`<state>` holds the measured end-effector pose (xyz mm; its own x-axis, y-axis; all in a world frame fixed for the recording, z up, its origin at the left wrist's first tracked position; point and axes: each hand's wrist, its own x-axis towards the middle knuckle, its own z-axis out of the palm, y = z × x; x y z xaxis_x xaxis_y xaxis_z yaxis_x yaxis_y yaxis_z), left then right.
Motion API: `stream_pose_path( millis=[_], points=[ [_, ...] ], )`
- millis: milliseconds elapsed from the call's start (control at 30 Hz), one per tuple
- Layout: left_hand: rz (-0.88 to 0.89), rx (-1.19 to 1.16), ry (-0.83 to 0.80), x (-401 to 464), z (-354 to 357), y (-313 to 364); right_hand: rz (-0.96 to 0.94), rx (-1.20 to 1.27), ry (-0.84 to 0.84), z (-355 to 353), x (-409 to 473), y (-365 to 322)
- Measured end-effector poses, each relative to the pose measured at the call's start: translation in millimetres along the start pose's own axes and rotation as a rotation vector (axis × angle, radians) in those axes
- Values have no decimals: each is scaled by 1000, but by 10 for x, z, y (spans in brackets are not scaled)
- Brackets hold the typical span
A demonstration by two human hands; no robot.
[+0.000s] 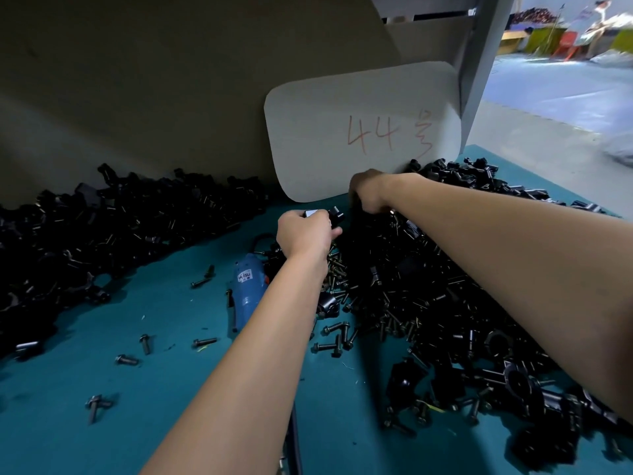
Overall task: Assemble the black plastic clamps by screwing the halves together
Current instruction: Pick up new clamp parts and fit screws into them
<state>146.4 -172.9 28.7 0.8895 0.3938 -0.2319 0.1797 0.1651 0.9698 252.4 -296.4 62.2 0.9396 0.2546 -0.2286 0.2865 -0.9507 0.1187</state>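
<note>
A long heap of black plastic clamp parts (102, 228) is spread along the far left of the teal table (102, 423), glossy and angular, well apart from both hands. Loose flanged bolts (205, 342) are scattered on the bare surface. A blue electric screwdriver (248, 289) is laid just below the left wrist. The left hand (303, 233) is curled round a black clamp half (334, 214), which protrudes past the fingertips; a pale patch is seen at the knuckles. The right hand (368, 195) is sunk, fingers bent, into a second pile of clamp pieces and bolts (428, 303); what is gripped cannot be told. A cardboard card marked "44" (363, 132) is stood directly behind the right hand.
</note>
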Motion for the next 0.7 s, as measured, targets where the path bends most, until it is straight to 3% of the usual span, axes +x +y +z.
stream_pose_path(
  millis=[133, 300, 367, 500, 600, 700],
  points=[
    [8, -67, -30, -37, -84, 53, 13, -6, 42, 25, -26, -20],
    [70, -159, -82, -197, -421, 218, 91, 119, 313, -274, -174, -193],
    [96, -199, -100, -292, -627, 268, 102, 413, 353, -451, -331, -354],
    [162, -224, -111, -518, -1124, 255, -40, 1528, 310, -425, -989, -929],
    [201, -284, -94, -623, -1473, 152, -215, 1789, 214, -131, -1384, -1241],
    [156, -328, -80, -693, -1772, 25, -328, 1819, 187, 148, -1617, -1440]
  ],
)
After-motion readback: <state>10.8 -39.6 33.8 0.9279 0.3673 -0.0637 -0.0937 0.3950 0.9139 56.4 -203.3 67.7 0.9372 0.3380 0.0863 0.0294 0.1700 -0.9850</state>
